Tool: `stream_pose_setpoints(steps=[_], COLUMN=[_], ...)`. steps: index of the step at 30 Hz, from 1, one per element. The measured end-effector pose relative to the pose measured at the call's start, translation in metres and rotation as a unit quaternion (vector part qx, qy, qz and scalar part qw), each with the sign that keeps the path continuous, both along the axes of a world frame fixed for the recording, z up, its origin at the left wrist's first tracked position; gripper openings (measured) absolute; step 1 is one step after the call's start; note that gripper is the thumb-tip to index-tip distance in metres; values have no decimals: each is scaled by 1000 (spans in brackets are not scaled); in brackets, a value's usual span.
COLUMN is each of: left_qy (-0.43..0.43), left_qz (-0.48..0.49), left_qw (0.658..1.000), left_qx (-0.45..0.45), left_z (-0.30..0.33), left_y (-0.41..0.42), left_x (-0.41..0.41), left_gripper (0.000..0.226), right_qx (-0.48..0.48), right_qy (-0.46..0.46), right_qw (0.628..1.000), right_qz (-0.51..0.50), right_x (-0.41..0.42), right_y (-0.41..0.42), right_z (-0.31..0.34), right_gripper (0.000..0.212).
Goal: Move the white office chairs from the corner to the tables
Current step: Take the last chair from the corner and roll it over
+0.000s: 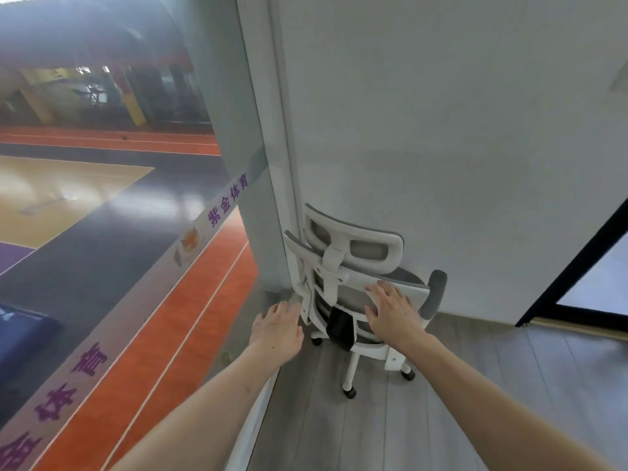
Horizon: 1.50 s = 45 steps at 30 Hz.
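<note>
White chair (353, 300) wedged in corner, both hands reaching.
Right hand (392, 312) flat, fingers spread on backrest; left hand (279, 329) open at nine o'clock; grip frame, roll backward.

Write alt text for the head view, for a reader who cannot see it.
Two bare arms reach toward a white office chair tucked into a corner. The right hand lies flat on its grey mesh backrest; the left hand is open at the backrest's left edge, contact unclear. The chair stands on a grey plank floor against a white wall, with a glass panel on the left overlooking a sports court.
</note>
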<state>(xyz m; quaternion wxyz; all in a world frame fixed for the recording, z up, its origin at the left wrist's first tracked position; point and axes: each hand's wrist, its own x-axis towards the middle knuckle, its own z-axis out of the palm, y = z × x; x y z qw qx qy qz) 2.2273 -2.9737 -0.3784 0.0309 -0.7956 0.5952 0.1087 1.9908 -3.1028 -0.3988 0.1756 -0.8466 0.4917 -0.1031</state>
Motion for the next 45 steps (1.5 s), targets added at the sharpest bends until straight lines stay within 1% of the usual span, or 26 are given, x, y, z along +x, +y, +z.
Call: stream_pose_setpoints(steps=[5, 7, 9, 13, 17, 19, 22, 24, 27, 31, 34, 38, 42, 45], left_qy=[52, 69, 83, 66, 43, 44, 26, 30, 47, 40, 44, 43, 60, 56], left_qz=[-4, -24, -65, -147, -195, -214, -245, -262, -267, -270, -271, -274, -280, -298], left_qw=[999, 997, 994, 987, 975, 969, 966, 962, 958, 954, 952, 951, 947, 941], left_qx=[-3, 3, 9, 19, 93, 112, 80, 71, 95, 125, 136, 134, 145, 150], left_z=[-7, -9, -7, -14, -32, -41, -47, -47, -44, -40, -35, -36, -34, -33], left_y=[-66, -95, -131, -193, -224, -224, -225, -229, -230, -224, -210, -179, -146, -117], left_x=[40, 56, 73, 112, 149, 160, 167, 168, 166, 157, 139, 105, 67, 33], left_gripper=[55, 58, 64, 75, 77, 77, 76, 73, 72, 72, 73, 73, 75, 74], right_qx=[-23, -21, -21, -27, -63, -86, -117, -118, -115, -129, -138, -157, -170, -173], right_qy=[23, 25, 30, 56, 50, 43, 44, 49, 73, 85, 92, 74, 71, 74], right_qw=[999, 998, 997, 990, 981, 975, 969, 967, 968, 966, 965, 962, 958, 953], right_qz=[-24, -47, -74, -128, -179, -200, -214, -222, -213, -206, -204, -210, -222, -236], right_x=[31, 42, 52, 69, 86, 93, 98, 96, 88, 77, 59, 25, -13, -47], right_y=[-48, -60, -70, -79, -84, -81, -77, -78, -77, -68, -53, -18, 26, 67], right_z=[-10, -17, -25, -45, -55, -61, -67, -68, -69, -69, -71, -73, -74, -77], right_gripper=[53, 53, 51, 49, 44, 39, 41, 36, 30, 28, 28, 30, 30, 30])
